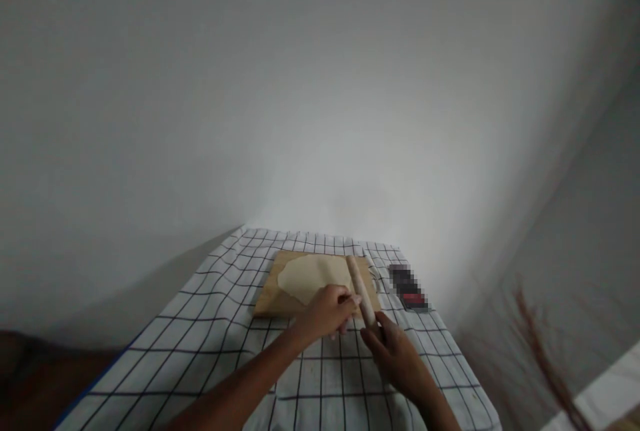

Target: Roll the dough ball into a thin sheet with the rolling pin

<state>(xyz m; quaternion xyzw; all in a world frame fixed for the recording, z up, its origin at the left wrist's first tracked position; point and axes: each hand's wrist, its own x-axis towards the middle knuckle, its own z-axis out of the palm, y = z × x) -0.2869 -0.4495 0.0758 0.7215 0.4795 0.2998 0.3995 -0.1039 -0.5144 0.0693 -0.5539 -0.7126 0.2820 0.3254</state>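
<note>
My right hand [396, 351] grips the near end of a pale wooden rolling pin [361, 290], which points away from me over the right side of a wooden board [271, 298]. On that board lies a wide, thin, rolled-out sheet of dough [311, 274]. My left hand [332, 304] is at the front edge of the dough, fingers curled and pinched together close to the pin. Whether those fingertips hold dough or touch the pin is hard to make out.
A white checked cloth [210, 344] covers the table. Right of the board lies a dark, blurred-out object [404, 282] with a red part. A pale wall [320, 118] stands behind the table. Thin brown twigs [537, 344] rise at the lower right.
</note>
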